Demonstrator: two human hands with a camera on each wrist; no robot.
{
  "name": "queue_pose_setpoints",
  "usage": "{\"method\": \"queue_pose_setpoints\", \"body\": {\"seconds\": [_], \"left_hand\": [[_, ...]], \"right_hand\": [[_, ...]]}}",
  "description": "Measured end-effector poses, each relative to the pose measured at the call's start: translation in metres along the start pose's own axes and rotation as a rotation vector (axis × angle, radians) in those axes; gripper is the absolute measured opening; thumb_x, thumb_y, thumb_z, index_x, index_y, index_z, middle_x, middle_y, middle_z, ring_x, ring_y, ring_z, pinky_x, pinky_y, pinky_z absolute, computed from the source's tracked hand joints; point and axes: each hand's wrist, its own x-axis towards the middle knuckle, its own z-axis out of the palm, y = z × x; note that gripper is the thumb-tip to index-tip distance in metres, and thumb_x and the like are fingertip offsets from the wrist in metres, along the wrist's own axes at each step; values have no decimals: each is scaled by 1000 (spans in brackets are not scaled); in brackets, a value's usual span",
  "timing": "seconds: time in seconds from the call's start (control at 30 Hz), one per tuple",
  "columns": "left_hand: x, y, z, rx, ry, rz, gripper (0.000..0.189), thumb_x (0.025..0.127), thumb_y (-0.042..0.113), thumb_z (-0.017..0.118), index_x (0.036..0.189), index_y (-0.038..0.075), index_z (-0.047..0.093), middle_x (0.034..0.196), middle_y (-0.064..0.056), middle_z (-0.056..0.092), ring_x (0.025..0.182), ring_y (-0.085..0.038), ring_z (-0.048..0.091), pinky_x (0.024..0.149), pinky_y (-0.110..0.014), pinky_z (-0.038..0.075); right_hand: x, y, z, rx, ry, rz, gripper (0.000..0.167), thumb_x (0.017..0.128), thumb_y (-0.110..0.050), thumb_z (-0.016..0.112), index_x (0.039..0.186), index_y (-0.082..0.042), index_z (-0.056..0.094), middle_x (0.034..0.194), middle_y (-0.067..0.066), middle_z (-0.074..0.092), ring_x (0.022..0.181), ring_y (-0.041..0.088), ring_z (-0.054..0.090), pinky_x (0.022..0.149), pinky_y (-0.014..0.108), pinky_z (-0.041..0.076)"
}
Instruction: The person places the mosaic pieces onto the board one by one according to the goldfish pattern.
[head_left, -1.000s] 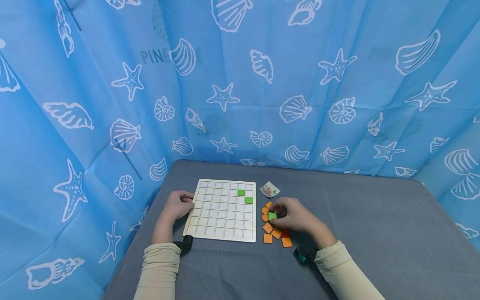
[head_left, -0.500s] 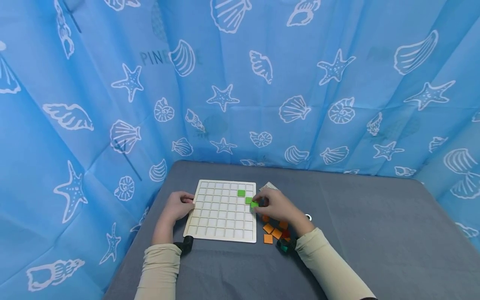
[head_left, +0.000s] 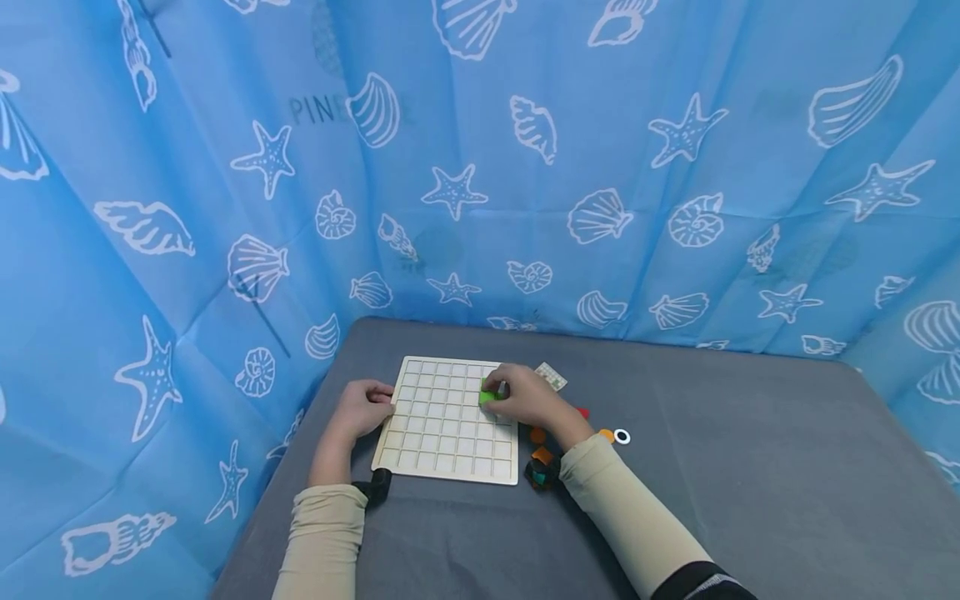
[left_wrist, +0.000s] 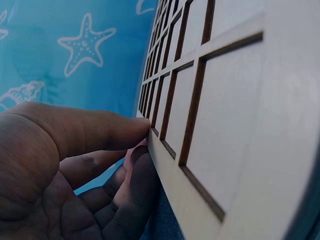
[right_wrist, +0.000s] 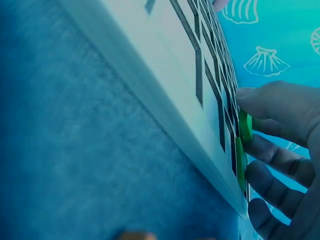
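Observation:
A pale wooden grid board (head_left: 442,442) with square cells lies on the grey table. My left hand (head_left: 365,408) holds its left edge; in the left wrist view the thumb (left_wrist: 120,130) rests at the rim, with curled fingers below. Over the board's upper right part, my right hand (head_left: 528,396) pinches a green square tile (head_left: 487,397) between thumb and fingers. Seen from the right wrist, this held green tile (right_wrist: 245,126) stands at the board's face, close to another green tile (right_wrist: 241,162) set in a cell. The right hand covers the cells around it.
Right of the board lie orange pieces (head_left: 542,455), partly under the right forearm, a red piece (head_left: 583,412) and a white ring (head_left: 622,437). A small patterned card (head_left: 551,376) is behind the right hand. A blue shell-print curtain (head_left: 480,208) stands behind the table.
My right hand has carried the green tile left from the pile of orange pieces to the board's upper right cells. The left hand has stayed at the board's left edge.

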Motion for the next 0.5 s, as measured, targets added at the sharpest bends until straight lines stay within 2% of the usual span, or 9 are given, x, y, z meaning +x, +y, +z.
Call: {"method": "queue_pose_setpoints", "body": {"seconds": [0.27,0.5], "left_hand": [[2,0,0,3,6,24,31,94,1,68,124,-7,71,105,-20,68,91,-29,65,73,-36,55],[-1,0,0,2,3,17,30,95,2,68,124,-6,71,106,-19,68,91,-28,65,74,-36,55]], "right_hand": [[2,-3,-3,-17,0,38,20,93,-24,84,110,-16,81,107,1,70,91,14,64,82,36,56],[1,-1,-3,-12,-23,50,18,95,-21,81,111,-15,81,109,2,69,95,16,65,83,37,56]]}}
